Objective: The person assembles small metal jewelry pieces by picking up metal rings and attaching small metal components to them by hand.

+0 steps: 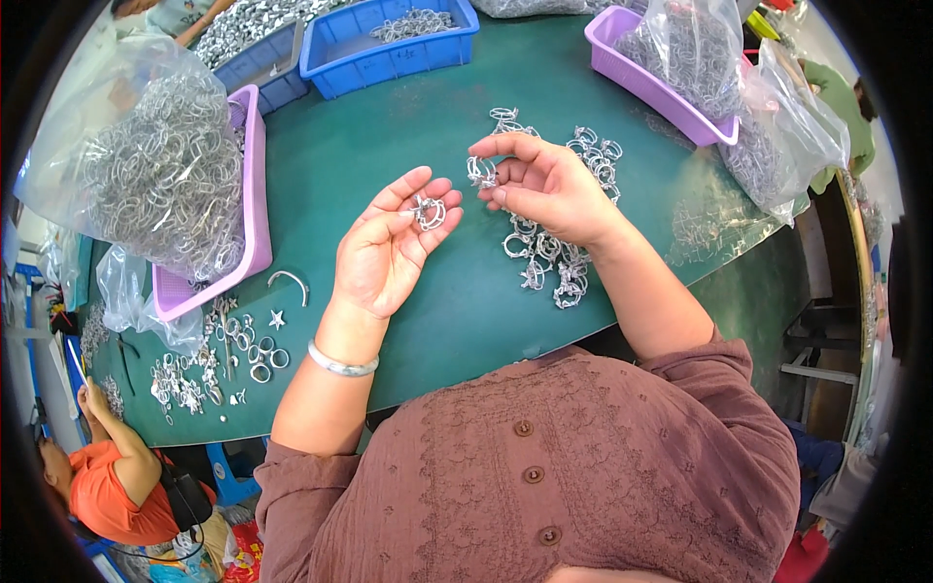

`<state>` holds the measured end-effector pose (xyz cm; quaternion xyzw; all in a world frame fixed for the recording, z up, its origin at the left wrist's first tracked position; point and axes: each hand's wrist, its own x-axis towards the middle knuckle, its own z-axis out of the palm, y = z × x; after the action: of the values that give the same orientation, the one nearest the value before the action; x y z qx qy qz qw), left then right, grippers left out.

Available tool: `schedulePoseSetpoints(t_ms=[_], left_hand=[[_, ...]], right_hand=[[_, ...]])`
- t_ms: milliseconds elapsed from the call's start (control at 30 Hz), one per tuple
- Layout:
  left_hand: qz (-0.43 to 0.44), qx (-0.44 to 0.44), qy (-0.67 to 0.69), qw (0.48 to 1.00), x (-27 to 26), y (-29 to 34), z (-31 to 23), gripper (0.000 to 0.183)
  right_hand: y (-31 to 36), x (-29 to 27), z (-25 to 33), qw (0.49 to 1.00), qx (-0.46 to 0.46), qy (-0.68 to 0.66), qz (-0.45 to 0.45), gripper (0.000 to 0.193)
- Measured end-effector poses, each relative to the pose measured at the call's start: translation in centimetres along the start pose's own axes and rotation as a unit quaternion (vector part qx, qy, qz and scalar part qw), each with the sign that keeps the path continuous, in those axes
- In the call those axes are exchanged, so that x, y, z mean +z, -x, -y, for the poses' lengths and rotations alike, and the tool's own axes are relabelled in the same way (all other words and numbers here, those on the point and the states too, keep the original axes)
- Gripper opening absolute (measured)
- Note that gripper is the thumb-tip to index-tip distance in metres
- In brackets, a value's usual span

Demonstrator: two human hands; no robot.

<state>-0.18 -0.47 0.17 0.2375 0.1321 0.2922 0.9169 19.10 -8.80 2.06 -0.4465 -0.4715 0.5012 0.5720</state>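
Observation:
Palm up over the green table [389, 126], my left hand [384, 253] holds a silver metal ring piece [428, 212] against its fingers with the thumb. To its right, my right hand [554, 185] pinches another silver ring piece [481, 172] between thumb and fingertips. The two pieces are apart. Beneath and beside my right hand lies a loose pile of similar silver ring pieces [569, 277], partly hidden by that hand and wrist. The fine shape of the held pieces is too small to make out.
A purple basket [255, 194] with a bag of silver rings [160, 165] stands left; another purple basket [641, 83] sits far right. Blue bins [389, 63] line the back. Loose rings [262, 360], a star [277, 319] and pliers [126, 361] lie front left. Someone in orange [121, 491] sits beyond.

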Motion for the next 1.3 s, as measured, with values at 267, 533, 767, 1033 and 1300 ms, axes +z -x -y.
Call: schedulePoseSetpoints(t_ms=[267,533,767,1033,1300], left_hand=[[0.004,-0.021,-0.085,0.996,0.1,0.2,0.4,0.032],[-0.055,-0.009,-0.252,0.966,1.2,0.7,1.5,0.017],[-0.037,-0.019,-0.221,0.974,0.9,0.7,1.3,0.016],[-0.025,-0.025,-0.201,0.979,0.6,0.6,1.1,0.017],[-0.018,-0.044,-0.173,0.984,0.2,0.4,0.9,0.021]], right_hand=[[0.2,0.8,-0.6,0.998,-0.052,0.032,-0.03,0.034],[0.2,2.1,-1.1,0.932,-0.224,0.281,-0.04,0.029],[0.2,1.8,-1.5,0.967,-0.177,0.184,-0.015,0.029],[0.3,1.6,-0.5,0.999,-0.044,0.026,0.002,0.024],[0.1,1.2,-0.4,1.0,0.018,-0.017,0.009,0.021]])
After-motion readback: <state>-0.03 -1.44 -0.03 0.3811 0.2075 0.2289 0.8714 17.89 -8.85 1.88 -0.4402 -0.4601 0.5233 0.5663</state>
